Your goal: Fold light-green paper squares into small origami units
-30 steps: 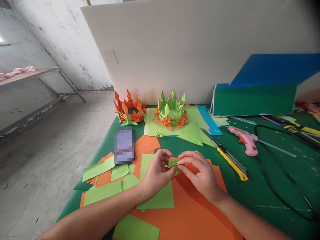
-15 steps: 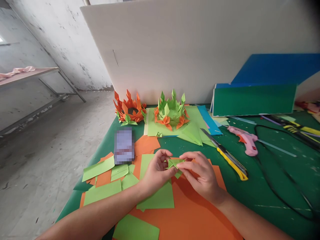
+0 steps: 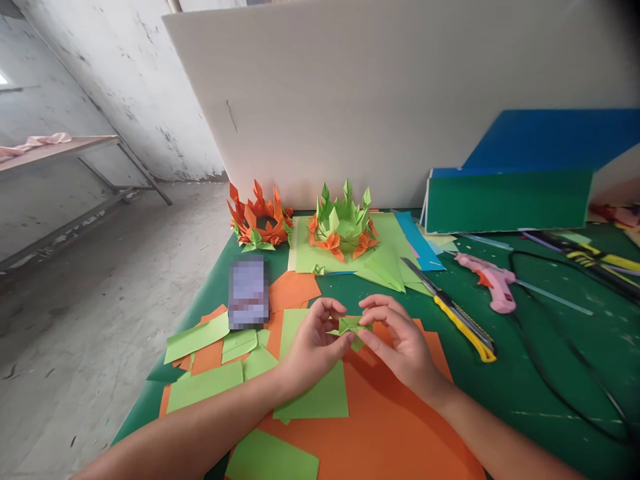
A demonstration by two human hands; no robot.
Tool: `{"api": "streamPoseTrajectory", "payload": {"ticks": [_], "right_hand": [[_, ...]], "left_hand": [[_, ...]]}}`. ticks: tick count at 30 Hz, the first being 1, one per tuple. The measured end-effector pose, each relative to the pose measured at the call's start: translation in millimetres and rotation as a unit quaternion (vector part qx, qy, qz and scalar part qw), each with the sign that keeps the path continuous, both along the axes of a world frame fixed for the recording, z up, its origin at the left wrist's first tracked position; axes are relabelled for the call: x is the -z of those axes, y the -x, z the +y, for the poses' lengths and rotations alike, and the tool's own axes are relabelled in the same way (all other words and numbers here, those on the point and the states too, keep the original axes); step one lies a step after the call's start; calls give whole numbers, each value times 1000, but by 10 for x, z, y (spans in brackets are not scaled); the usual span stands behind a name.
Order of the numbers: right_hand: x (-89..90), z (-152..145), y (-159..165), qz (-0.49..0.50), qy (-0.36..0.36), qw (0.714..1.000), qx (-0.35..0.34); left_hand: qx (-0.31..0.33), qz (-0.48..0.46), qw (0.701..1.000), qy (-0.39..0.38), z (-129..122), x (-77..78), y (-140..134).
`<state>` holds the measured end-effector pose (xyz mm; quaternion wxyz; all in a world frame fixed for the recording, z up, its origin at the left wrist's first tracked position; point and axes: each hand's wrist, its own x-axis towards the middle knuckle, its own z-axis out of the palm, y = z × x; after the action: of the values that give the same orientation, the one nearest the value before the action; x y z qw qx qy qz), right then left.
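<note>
Green paper (image 3: 349, 325), folded small, is up between the fingers, over the orange sheet (image 3: 395, 427)! Left hand (image 3: 314, 343) pinches one side, probably steadying the creases; right hand (image 3: 404, 350) has thumb and forefinger closed on the opposite edge, upper fingers spread loosely clear. Orange crown (image 3: 249, 219) and green crown (image 3: 335, 223) stand well back, presumably safe from knocks.

Glue gun (image 3: 493, 281), cutter (image 3: 465, 329) and paper sheets (image 3: 395, 433) mark a craft workshop.
</note>
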<state>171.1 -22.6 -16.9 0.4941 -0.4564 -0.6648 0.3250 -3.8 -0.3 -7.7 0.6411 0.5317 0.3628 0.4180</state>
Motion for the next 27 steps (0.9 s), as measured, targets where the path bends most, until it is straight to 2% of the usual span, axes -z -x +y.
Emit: {"api": "streamPoseTrajectory", "payload": {"ticks": [3, 5, 9, 17, 27], "right_hand": [[33, 18, 22, 64, 53, 997, -7], [44, 13, 32, 74, 78, 994, -5], [47, -10, 39, 64, 79, 995, 4], [29, -11, 25, 105, 104, 989, -10], [14, -3, 23, 125, 99, 987, -2]], "left_hand": [[-8, 48, 998, -39, -21, 15, 5], [-10, 71, 996, -47, -32, 15, 8], [-5, 79, 996, -34, -44, 3, 13], [44, -16, 998, 52, -19, -24, 10], [64, -35, 996, 60, -20, -8, 11]]}}
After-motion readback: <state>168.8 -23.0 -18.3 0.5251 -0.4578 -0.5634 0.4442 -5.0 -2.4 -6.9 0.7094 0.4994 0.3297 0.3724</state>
